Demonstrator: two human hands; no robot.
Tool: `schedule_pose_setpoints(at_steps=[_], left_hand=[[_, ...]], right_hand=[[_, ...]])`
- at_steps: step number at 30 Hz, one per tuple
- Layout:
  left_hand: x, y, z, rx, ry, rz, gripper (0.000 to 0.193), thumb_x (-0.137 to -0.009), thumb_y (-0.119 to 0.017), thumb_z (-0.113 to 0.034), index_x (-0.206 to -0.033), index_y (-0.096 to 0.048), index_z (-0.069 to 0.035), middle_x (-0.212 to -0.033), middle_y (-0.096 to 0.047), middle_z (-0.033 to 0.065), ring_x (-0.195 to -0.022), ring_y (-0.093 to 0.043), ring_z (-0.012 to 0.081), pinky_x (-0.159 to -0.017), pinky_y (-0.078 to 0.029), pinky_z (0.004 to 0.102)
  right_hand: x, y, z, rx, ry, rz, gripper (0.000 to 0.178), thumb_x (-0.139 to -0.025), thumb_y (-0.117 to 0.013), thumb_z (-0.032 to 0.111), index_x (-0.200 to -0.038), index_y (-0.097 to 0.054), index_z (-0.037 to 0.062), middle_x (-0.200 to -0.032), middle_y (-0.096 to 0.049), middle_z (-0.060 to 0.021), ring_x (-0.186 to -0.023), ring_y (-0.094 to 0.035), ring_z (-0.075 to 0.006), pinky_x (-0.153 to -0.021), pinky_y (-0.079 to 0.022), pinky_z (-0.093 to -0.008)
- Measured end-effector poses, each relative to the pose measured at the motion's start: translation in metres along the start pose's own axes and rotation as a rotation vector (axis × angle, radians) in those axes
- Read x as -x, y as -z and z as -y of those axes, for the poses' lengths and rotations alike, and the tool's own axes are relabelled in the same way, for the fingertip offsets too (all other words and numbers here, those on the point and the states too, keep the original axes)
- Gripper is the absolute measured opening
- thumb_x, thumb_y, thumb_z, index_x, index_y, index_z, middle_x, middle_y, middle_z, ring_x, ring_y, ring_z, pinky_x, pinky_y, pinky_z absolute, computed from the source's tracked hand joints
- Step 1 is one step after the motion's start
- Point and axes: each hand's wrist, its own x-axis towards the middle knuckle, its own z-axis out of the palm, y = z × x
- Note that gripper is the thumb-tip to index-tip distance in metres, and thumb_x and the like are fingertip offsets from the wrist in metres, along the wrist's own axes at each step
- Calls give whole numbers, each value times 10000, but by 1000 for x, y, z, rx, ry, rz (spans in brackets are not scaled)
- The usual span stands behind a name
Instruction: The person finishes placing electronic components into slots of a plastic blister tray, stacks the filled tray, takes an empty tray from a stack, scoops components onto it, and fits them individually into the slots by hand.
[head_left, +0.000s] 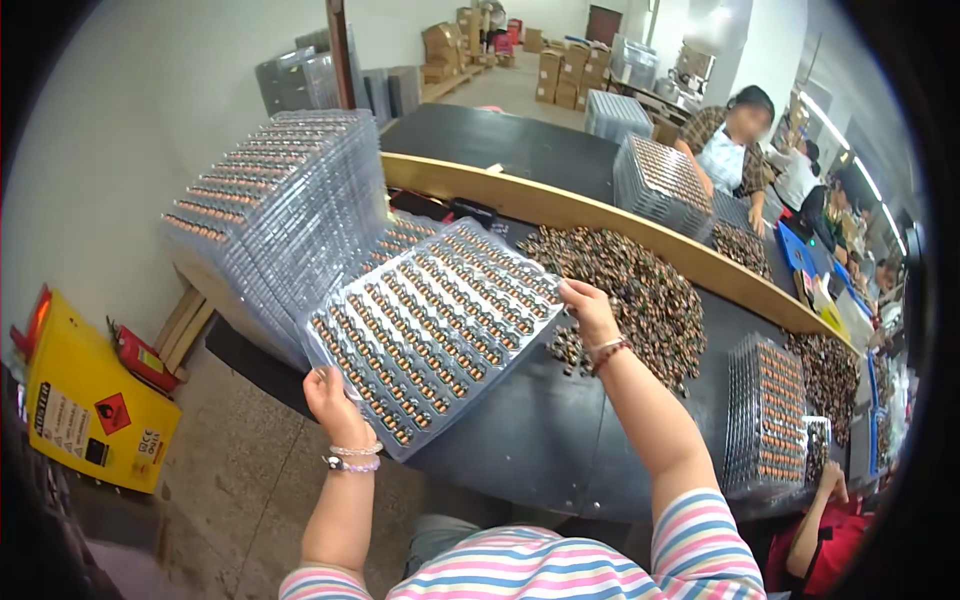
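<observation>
Pinched by the left hand [336,408] along its near short side and the right hand [592,314] at its right corner, the filled tray [432,338] slants lengthwise away rightward above the worktop's [560,462] near-left edge, the tall tray stack [300,232] nearer the left hand.

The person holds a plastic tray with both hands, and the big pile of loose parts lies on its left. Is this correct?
Not quite: in the head view, the pile of loose parts lies to the right of the tray. The left hand and right hand do hold it.
</observation>
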Motion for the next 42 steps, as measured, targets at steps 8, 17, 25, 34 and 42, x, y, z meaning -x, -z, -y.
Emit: schedule_pose_setpoints(at_steps=[8,17,25,34,42], left_hand=[[8,-14,14,-4,7,-12,290,-971,-482,-68,-1230,-382,15,-1211,-506,130,-1064,-510,194,-932,-430,354],[15,-4,21,-173,-41,188,411,-997,-472,-137,-1363,-382,28,-1349,-460,101,-1198,-435,180,-1056,-292,320],[3,1,45,-379,-28,32,622,-968,-541,-131,-1469,-199,7,-1485,-297,144,-1309,-342,236,-1099,-252,363],[111,-41,6,-471,-316,1267,439,-819,-667,-123,-1223,-538,-11,-1289,-499,196,-1178,-492,357,-999,-392,435],[143,-61,116,-1233,-861,1929,621,-899,-562,-326,-1433,-372,-72,-1530,-218,232,-1427,-163,386,-1141,-113,543]], right_hand=[[-108,-55,-54,324,70,-103,416,-897,-651,342,-1041,-682,-46,-874,-678,-25,-799,-578,-113,-725,-448,-254],[-165,-128,-75,415,193,-281,388,-906,-589,351,-1062,-650,1,-1092,-646,-233,-1069,-600,-370,-931,-457,-407],[-193,-104,-74,675,369,-190,427,-959,-513,328,-1104,-611,-63,-1108,-642,-239,-1046,-610,-332,-919,-453,-384],[51,2,4,214,349,-199,354,-933,-579,124,-1265,-521,16,-1263,-551,-97,-1120,-532,-159,-909,-452,-279],[307,108,0,1219,337,-681,149,-858,-618,95,-1006,-619,81,-1250,-566,-133,-1088,-574,-320,-911,-485,-408]])
